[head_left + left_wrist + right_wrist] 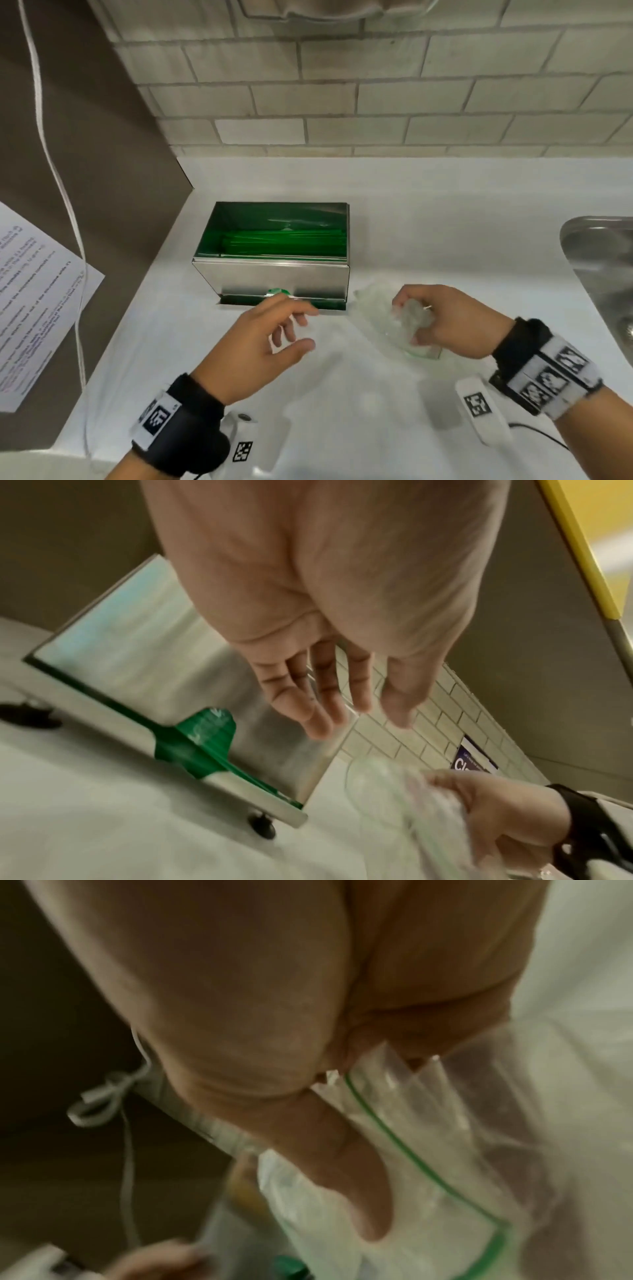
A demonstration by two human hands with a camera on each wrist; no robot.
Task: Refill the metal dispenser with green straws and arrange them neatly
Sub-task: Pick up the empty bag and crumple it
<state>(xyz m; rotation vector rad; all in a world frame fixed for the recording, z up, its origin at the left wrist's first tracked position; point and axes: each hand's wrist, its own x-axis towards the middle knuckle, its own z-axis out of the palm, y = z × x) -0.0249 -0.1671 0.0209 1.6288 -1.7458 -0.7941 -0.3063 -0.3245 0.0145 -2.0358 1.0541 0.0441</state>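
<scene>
Desk [428,212]: white, carries the metal dispenser.
Metal dispenser [284,277]: lid off, standing near the tiled wall [342,96].
Green straws [284,241]: lying flat inside the dispenser.
Left hand [260,339]: just in front of the dispenser, fingers [318,696] loosely spread, holding nothing.
Right hand [448,322]: right of the dispenser's front corner, fingers curled, gripping a crumpled clear plastic bag [428,1150].

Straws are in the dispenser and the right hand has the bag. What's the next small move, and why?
Probably reach the open left hand into the metal dispenser and even up the green straws. They already lie inside its open top, while the right hand grips only a crumpled clear plastic bag that looks empty. Setting the bag aside can wait.
</scene>
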